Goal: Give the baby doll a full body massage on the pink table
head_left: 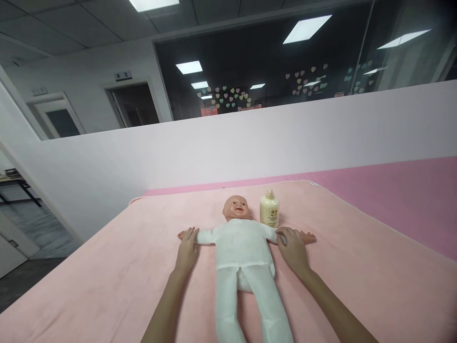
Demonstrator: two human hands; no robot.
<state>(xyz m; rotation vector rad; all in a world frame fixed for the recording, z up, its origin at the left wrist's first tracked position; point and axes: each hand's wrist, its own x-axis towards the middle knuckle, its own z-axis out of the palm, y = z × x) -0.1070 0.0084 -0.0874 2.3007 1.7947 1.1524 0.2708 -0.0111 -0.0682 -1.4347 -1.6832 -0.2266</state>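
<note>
Pink-peach blanket [143, 281] spread wide below a white partition [221, 152], heart stickers [228, 97] dotting the dark glass beyond, and centre stage it's the baby doll [243, 245], flat on its back in white clothes, arms stretched out! Left hand [187, 250] lies over one sleeve end by the doll's wrist; whether it's gripping, I can't tell. Across on the other side, right hand [293, 247] has thumb and fingers closed around the opposite forearm! Pump bottle [269, 210] stands upright, just beside the doll's head.
</note>
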